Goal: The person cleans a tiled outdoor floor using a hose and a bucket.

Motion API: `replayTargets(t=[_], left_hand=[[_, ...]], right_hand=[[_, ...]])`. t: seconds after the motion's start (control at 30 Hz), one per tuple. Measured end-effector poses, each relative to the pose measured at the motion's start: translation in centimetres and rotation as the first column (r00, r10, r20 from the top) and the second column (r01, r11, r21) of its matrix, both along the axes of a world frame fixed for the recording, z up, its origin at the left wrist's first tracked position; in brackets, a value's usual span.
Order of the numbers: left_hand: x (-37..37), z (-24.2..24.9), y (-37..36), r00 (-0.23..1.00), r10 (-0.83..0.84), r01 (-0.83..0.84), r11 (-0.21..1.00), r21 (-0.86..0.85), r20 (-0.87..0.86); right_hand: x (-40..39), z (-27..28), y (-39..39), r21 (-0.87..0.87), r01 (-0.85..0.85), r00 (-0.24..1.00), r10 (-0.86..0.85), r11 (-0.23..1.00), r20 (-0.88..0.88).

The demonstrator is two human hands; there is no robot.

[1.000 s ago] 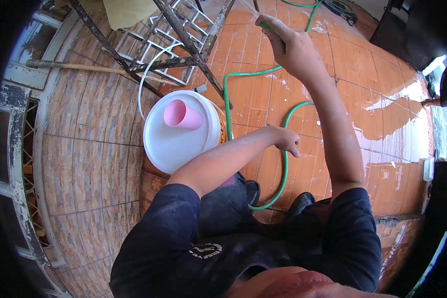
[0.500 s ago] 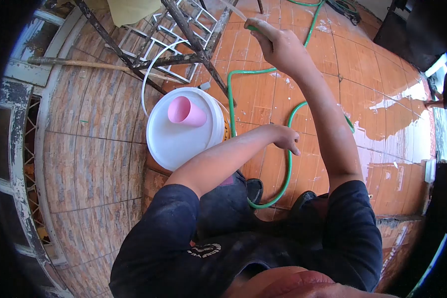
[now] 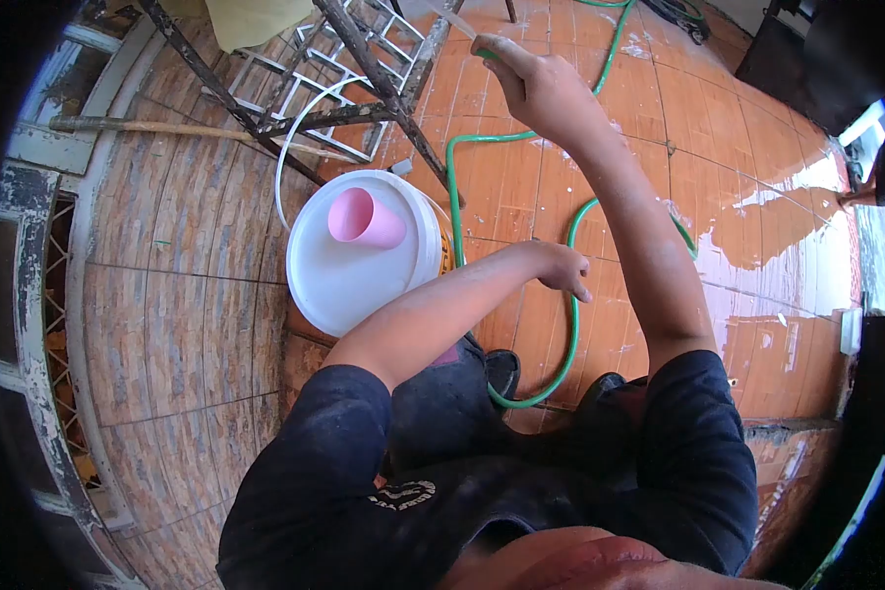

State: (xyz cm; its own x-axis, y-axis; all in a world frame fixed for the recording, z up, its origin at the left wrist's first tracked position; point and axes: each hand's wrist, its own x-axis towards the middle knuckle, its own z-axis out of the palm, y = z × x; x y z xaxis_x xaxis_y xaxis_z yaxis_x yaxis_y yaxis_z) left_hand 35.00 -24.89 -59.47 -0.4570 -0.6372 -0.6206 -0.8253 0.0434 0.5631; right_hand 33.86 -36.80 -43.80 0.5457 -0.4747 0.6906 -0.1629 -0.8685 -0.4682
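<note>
A person in a dark T-shirt point(image 3: 315, 423) directs a green hose point(image 3: 574, 334) over an orange tiled floor point(image 3: 511, 202), with a thin, clear stream point(image 3: 454, 18) leaving its end toward the top of the head view. The right hand point(image 3: 551, 88), raised on an outstretched arm, has its grip closed around the hose near that end. The left hand point(image 3: 563, 270) hovers lower down with fingers bent, above a loop of the hose; how far its grip is open, and whether it touches the hose, cannot be told. To its left, a pink cup point(image 3: 366, 218) lies on its side atop the white lid point(image 3: 339, 285) of a bucket point(image 3: 446, 246), its mouth tilted up and left. Beyond the bucket stand the worn legs of a metal frame point(image 3: 359, 54), a white grille point(image 3: 388, 54) and 1 long wooden pole point(image 3: 167, 128). At right, wet tiles point(image 3: 757, 295) shine; 2 dark shoes point(image 3: 502, 372) show below the hands.
</note>
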Motion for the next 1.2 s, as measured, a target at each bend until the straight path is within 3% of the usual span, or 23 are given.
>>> replayTargets(t=[0.17, 0.23, 0.37, 0.4, 0.47, 0.57, 0.63, 0.7, 0.77, 0.83, 0.87, 0.9, 0.97, 1.03, 1.2], left_hand=[[0.1, -0.1, -0.3, 1.0, -0.02, 0.02, 1.0, 0.003, -0.021], [-0.4, -0.1, -0.1, 1.0, -0.018, 0.018, 1.0, -0.016, 0.007], [-1.0, 2.0, 0.5, 0.996, -0.044, 0.052, 0.993, -0.101, 0.081], [-0.8, 2.5, 0.7, 0.996, -0.045, 0.053, 0.993, -0.103, 0.074], [0.0, 3.3, 1.2, 0.998, 0.057, -0.065, 0.969, -0.239, -0.04], [1.5, 5.5, 1.3, 1.0, 0.013, -0.013, 0.979, -0.205, -0.001], [2.5, 6.1, 0.8, 0.998, 0.022, -0.033, 0.977, -0.21, -0.053], [2.5, 6.7, 0.6, 0.992, 0.035, -0.059, 0.977, -0.206, -0.118], [2.5, 8.0, -0.5, 0.975, 0.116, -0.165, 0.948, -0.271, -0.189], [2.6, 8.6, -1.2, 0.982, 0.142, -0.171, 0.95, -0.262, -0.128], [2.3, 8.3, -1.5, 0.987, 0.149, -0.16, 0.958, -0.237, -0.062], [2.0, 7.9, -1.8, 0.982, 0.172, -0.185, 0.953, -0.241, -0.074], [1.7, 7.2, -2.7, 1.0, 0.022, -0.022, 0.982, -0.187, -0.002], [2.0, 7.4, -3.3, 0.999, 0.028, -0.033, 0.983, -0.178, -0.03], [4.3, 8.8, -3.5, 0.972, 0.228, -0.236, 0.95, -0.207, -0.062]], right_hand=[[0.5, -0.3, -1.7, 0.025, 0.036, 0.998, -0.037, 0.999, 0.041], [1.0, -0.2, -3.4, -0.077, 0.051, 0.996, -0.045, 0.996, 0.082], [4.1, 1.6, -8.3, -0.086, 0.071, 0.997, -0.069, 0.994, 0.016], [4.7, 2.5, -8.4, -0.011, 0.068, 0.989, -0.069, 0.998, -0.131], [5.3, 5.1, -9.2, -0.052, 0.025, 0.992, -0.031, 0.998, -0.126], [8.0, 6.6, -11.6, -0.064, -0.066, 0.992, 0.059, 0.996, -0.113], [9.9, 7.0, -12.5, -0.196, -0.098, 0.97, 0.05, 0.976, -0.236], [11.4, 8.3, -11.8, -0.123, 0.012, 0.949, -0.05, 0.992, -0.313], [13.6, 8.2, -12.7, -0.201, -0.046, 0.917, -0.038, 0.979, -0.396], [17.3, 6.1, -17.5, -0.437, -0.069, 0.933, -0.098, 0.897, -0.347], [17.5, 8.5, -13.9, -0.129, 0.019, 0.868, -0.081, 0.991, -0.49], [19.0, 7.7, -15.0, -0.135, -0.006, 0.864, -0.063, 0.991, -0.499], [21.0, 6.2, -17.5, -0.373, -0.131, 0.975, 0.05, 0.918, -0.218], [22.8, 5.0, -18.7, -0.42, -0.147, 0.972, 0.052, 0.895, -0.231], [25.6, 3.9, -21.0, -0.594, -0.021, 0.966, -0.137, 0.804, -0.22]])
